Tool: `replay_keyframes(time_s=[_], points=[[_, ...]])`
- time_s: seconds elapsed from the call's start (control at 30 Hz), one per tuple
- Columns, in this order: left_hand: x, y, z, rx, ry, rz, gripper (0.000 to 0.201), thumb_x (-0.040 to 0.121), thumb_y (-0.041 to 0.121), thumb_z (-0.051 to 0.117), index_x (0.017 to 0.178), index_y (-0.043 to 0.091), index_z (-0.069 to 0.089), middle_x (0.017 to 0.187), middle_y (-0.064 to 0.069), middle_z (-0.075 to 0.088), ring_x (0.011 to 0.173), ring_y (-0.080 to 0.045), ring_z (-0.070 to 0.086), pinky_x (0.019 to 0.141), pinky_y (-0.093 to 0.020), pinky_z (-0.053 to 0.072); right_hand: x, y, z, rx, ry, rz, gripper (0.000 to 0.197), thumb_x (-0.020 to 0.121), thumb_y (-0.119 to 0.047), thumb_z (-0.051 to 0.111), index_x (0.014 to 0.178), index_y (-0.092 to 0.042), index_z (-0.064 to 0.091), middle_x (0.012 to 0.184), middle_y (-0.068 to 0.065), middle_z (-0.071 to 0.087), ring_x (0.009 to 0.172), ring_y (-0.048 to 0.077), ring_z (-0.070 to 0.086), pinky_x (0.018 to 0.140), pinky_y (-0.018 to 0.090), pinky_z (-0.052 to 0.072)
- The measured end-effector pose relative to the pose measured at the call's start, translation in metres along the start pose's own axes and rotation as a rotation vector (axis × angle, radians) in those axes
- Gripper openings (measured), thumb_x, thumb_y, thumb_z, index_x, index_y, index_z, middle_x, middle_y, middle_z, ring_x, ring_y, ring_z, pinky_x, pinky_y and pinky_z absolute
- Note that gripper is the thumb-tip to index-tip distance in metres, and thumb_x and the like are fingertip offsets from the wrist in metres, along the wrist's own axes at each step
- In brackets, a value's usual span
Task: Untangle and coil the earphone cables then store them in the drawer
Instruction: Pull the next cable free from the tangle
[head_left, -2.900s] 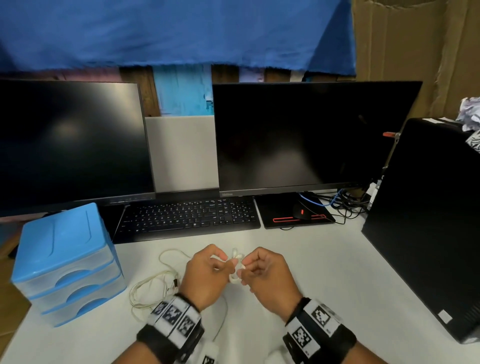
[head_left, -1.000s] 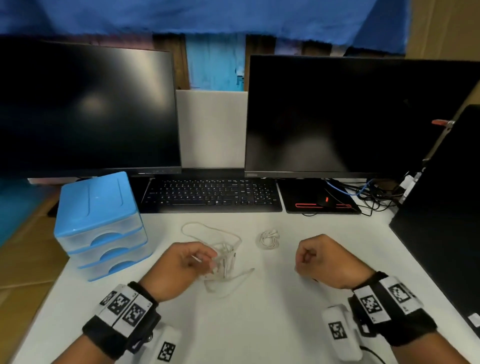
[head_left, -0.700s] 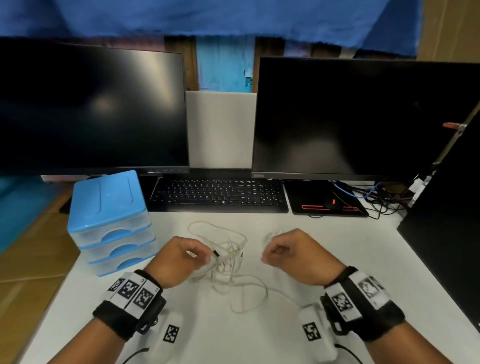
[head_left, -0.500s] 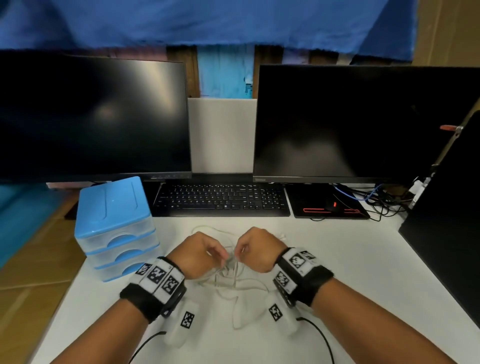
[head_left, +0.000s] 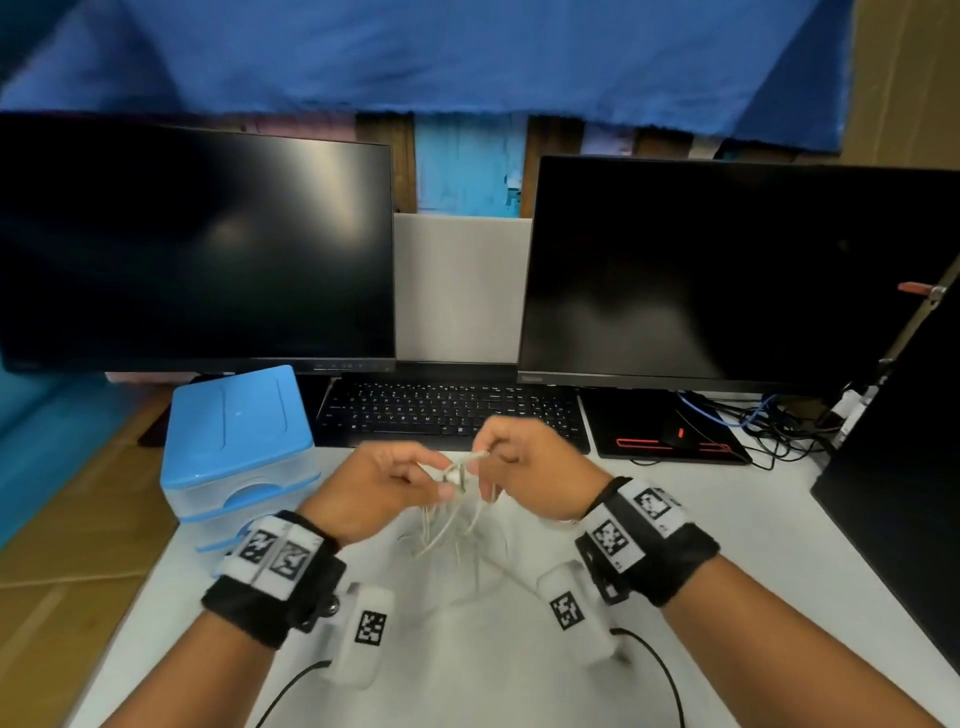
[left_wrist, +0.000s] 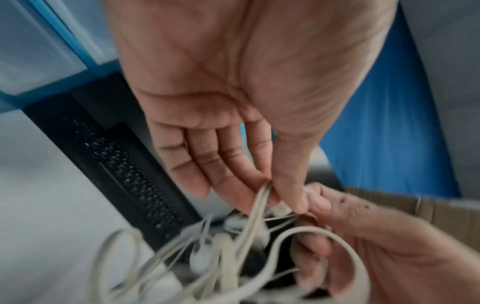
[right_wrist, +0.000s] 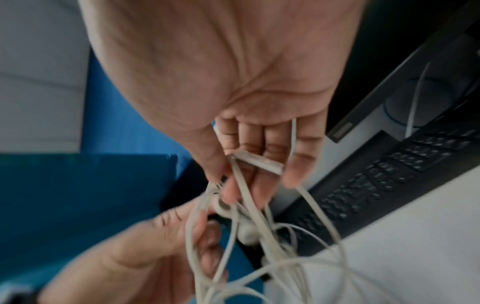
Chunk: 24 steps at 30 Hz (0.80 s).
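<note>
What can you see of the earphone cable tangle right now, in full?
The earphone cables are thin off-white cords, rubbery-looking, knotted into a loose tangle with at least one white earbud caught in it. The bundle is lifted above the white desk; loops hang down and trail onto it. The left hand pinches strands between thumb and fingers; the right hand pinches others. Motion blur hides the knot's detail.

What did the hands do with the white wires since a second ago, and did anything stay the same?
The right hand, empty and apart a second ago, came in and now pinches the tangled earphone cables along with the left hand. Both hands lifted the tangle off the white desk, so its loops dangle. The small coiled earphone from before is hidden now. The blue drawer unit, keyboard and monitors stayed put, drawers shut.
</note>
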<state>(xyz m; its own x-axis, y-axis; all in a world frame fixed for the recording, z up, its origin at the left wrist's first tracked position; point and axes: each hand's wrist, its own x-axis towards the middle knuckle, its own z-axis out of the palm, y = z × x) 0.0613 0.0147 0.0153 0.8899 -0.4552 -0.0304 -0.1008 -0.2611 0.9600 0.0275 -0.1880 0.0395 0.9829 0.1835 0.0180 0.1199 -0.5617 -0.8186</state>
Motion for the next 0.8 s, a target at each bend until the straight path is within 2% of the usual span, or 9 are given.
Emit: replay_keyframes(time_s=[0.07,0.13,0.23,0.37,0.53,0.6,0.67,0.73,0.8], points=[[-0.011,0.014,-0.01,-0.054,-0.009,0.046,0.013,0.08,0.007,0.072,0.09,0.015,0.075,0.064,0.002,0.07,0.061,-0.01,0.062,0.068,-0.02,0.052,-0.006,-0.02,-0.014,0.067,0.024,-0.064,0.017,0.086,-0.017,0.072,0.099,-0.013,0.061,0.063,0.003,0.059,0.053,0.013,0.053,0.058,0.024,0.047],[-0.02,0.025,-0.017,-0.09,0.038,0.087,0.01,0.086,0.012,0.065,0.088,0.012,0.075,0.065,-0.002,0.068,0.064,-0.014,0.063,0.072,-0.027,0.055,-0.011,-0.035,-0.023,0.034,-0.01,-0.101,0.033,0.082,-0.017,0.077,0.111,-0.017,0.061,0.064,-0.003,0.058,0.053,0.008,0.05,0.059,0.02,0.043],[-0.029,0.038,-0.018,-0.245,0.115,0.138,0.015,0.091,0.017,0.057,0.084,0.01,0.068,0.062,-0.003,0.06,0.057,-0.017,0.059,0.061,-0.026,0.052,-0.014,-0.044,-0.028,0.1,-0.113,-0.108,0.038,0.079,-0.016,0.08,0.112,-0.017,0.063,0.073,0.001,0.064,0.067,0.017,0.055,0.071,0.032,0.045],[-0.036,0.051,-0.005,-0.307,0.135,0.191,0.015,0.083,0.032,0.06,0.08,0.021,0.07,0.055,0.002,0.046,0.043,-0.009,0.036,0.042,-0.02,0.031,-0.018,-0.051,-0.024,0.251,-0.218,-0.113,0.032,0.084,-0.015,0.075,0.115,-0.01,0.064,0.084,0.009,0.068,0.08,0.021,0.062,0.086,0.036,0.052],[-0.033,0.052,0.006,-0.33,0.134,0.222,0.025,0.077,0.037,0.065,0.09,0.019,0.074,0.054,0.001,0.04,0.043,-0.005,0.03,0.04,-0.017,0.027,-0.012,-0.064,-0.015,0.216,-0.027,-0.125,0.016,0.091,-0.012,0.065,0.099,0.001,0.07,0.069,0.011,0.064,0.061,0.019,0.059,0.064,0.031,0.051],[-0.031,0.05,0.005,-0.359,0.127,0.2,0.022,0.076,0.035,0.067,0.09,0.019,0.073,0.054,0.002,0.043,0.045,-0.007,0.033,0.042,-0.018,0.027,-0.011,-0.071,-0.019,0.218,0.034,-0.112,0.013,0.089,-0.012,0.068,0.097,-0.002,0.07,0.065,0.005,0.062,0.054,0.012,0.052,0.056,0.025,0.045],[-0.029,0.048,0.002,-0.36,0.11,0.195,0.019,0.077,0.032,0.068,0.088,0.017,0.071,0.057,0.001,0.053,0.05,-0.009,0.044,0.049,-0.02,0.037,-0.012,-0.08,-0.026,0.246,0.044,-0.115,0.016,0.087,-0.01,0.07,0.101,-0.003,0.067,0.072,0.01,0.061,0.052,0.011,0.048,0.052,0.024,0.042],[-0.029,0.046,0.0,-0.309,0.089,0.208,0.02,0.077,0.027,0.07,0.092,0.013,0.07,0.071,-0.004,0.067,0.067,-0.014,0.061,0.067,-0.026,0.05,-0.013,-0.087,-0.03,0.204,-0.001,-0.117,0.025,0.083,-0.007,0.074,0.106,-0.006,0.065,0.08,0.011,0.062,0.05,0.007,0.05,0.049,0.02,0.043],[-0.029,0.046,0.0,-0.303,0.041,0.216,0.024,0.081,0.018,0.072,0.102,0.007,0.069,0.09,-0.011,0.074,0.086,-0.021,0.069,0.084,-0.032,0.052,-0.012,-0.092,-0.03,0.064,-0.042,-0.135,0.031,0.082,-0.006,0.074,0.11,-0.011,0.064,0.085,0.006,0.067,0.057,0.002,0.058,0.056,0.019,0.051]])
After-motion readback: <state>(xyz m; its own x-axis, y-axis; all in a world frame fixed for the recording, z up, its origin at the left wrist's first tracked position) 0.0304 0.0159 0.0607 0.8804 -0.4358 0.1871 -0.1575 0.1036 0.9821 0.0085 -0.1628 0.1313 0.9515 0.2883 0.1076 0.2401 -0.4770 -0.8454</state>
